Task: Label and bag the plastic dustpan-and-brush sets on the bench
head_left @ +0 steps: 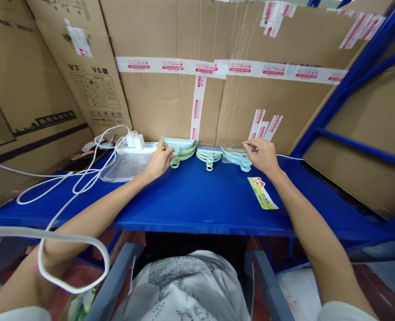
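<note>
My left hand [159, 160] is closed, with thumb and fingers pinching the top light-blue mini dustpan [180, 143] of a stack. Green mini dustpans [185, 156] lie under it. To the right sits a pile of small brushes [209, 157], blue on top, with ring-ended handles pointing towards me. Beyond them, light-blue pieces with ring handles [240, 162] lie partly under a clear plastic bag [230, 150]. My right hand [262, 154] is closed in a pinch at that bag's right edge; its fingertips partly hide the contact.
A yellow-green printed card [262, 193] lies on the blue table [197, 200] below my right hand. Clear plastic bags [127, 167] lie left, near a power strip [150, 147] with white chargers. White cables [80, 178] loop across the left side. Cardboard walls [157, 98] and blue frame bars [351, 84] surround the table.
</note>
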A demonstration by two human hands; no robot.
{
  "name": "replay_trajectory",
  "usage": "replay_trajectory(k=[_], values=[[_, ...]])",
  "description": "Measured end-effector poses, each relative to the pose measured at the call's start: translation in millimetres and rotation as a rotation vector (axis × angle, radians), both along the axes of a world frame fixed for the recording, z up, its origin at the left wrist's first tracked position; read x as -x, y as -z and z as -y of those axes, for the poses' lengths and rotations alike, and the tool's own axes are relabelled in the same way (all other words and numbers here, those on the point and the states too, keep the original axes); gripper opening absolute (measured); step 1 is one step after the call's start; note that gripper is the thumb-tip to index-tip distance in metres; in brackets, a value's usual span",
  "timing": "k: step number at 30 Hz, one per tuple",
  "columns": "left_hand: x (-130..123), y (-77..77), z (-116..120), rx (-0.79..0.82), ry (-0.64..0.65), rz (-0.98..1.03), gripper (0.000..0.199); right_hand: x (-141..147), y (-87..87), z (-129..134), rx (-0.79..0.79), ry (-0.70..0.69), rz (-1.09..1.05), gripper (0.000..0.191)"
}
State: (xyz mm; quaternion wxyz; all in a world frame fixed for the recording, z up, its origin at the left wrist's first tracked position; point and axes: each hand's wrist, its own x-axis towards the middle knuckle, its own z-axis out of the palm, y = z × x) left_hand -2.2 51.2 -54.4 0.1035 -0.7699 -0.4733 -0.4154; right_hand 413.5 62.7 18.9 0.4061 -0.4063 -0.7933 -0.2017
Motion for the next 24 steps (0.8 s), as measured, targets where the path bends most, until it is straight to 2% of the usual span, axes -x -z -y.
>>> replay_trajectory(k=[3, 5, 7, 10, 13, 16, 18, 20, 22, 24], values=[[0.3, -11.5, 8.3, -0.159, 0.001, 0.062, 0.021, 5.3, 0.0, 4.4, -0.046, -0.027, -0.055, 0.028], [-5.6, -21.5, 22.7, -0.277, 0.028, 0.083, 0.019, 11.9, 0.2, 8.1, -0.013, -0.054, -0.099, 0.027], [-19.4, -31.0, 46.4, -0.374, 0.093, 0.077, 0.016, 20.0, 0.9, 11.2, 0.113, -0.116, -0.181, 0.026], [-53.2, -36.7, 96.8, -0.423, 0.222, -0.019, 0.012, 28.9, 1.6, 13.0, 0.472, -0.311, -0.403, 0.040], [-90.7, -26.0, 149.7, -0.421, 0.340, -0.187, 0.010, 28.2, 1.1, 11.5, 0.708, -0.429, -0.569, 0.054], [-120.9, -3.1, 183.0, -0.454, 0.422, -0.272, 0.011, 21.5, 0.9, 8.0, 0.754, -0.403, -0.575, 0.057], [-135.8, 12.7, 189.3, -0.443, 0.435, -0.306, 0.014, 18.0, 2.0, 5.4, 0.768, -0.376, -0.538, 0.057], [-147.1, 24.2, 186.1, -0.405, 0.412, -0.344, 0.017, 17.0, 4.1, 3.3, 0.774, -0.366, -0.501, 0.054], [-155.3, 29.3, 178.6, -0.351, 0.384, -0.356, 0.019, 17.8, 6.4, 2.3, 0.766, -0.374, -0.470, 0.050], [-160.5, 27.9, 171.9, -0.287, 0.394, -0.327, 0.019, 19.1, 7.9, 2.3, 0.741, -0.368, -0.432, 0.045]])
